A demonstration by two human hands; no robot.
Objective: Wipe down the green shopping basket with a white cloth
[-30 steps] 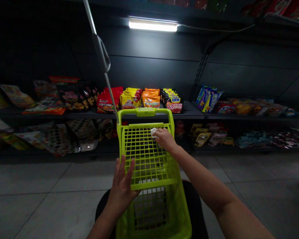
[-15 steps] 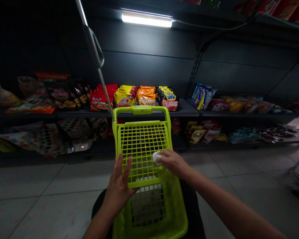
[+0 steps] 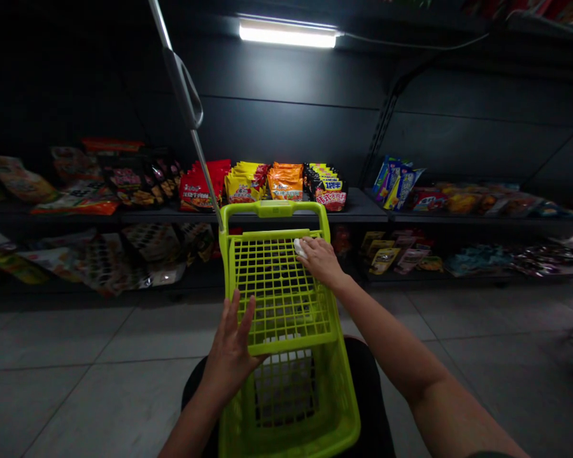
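At the far left, a dark shelf (image 3: 67,215) carries snack bags (image 3: 79,200) in a loose heap along its front edge, and more flat bags (image 3: 95,264) lie on the shelf below. Pale floor tiles (image 3: 76,343) run along beneath.

A metal pole (image 3: 184,89) with a grey loop handle rises from the far left corner of a lime-green wire basket (image 3: 286,401), which stands upright in the middle of the view.

The left hand (image 3: 230,350) is at the basket's near left, over the edge of its top grid. Its fingers are straight and spread, released and holding nothing. Whether they touch the grid, I cannot tell.

The right hand (image 3: 321,262) lies on the far right part of the grid, just beside the far rail. Its fingers are lightly bent and grasp a white cloth (image 3: 300,248), which is pressed against the grid under the fingertips.

Behind the basket's far rail stand red, yellow and orange packets (image 3: 253,184) in upright rows on the shelf. Further right are blue bags (image 3: 396,184) at the shelf's far end. A lamp (image 3: 287,33) shines above.
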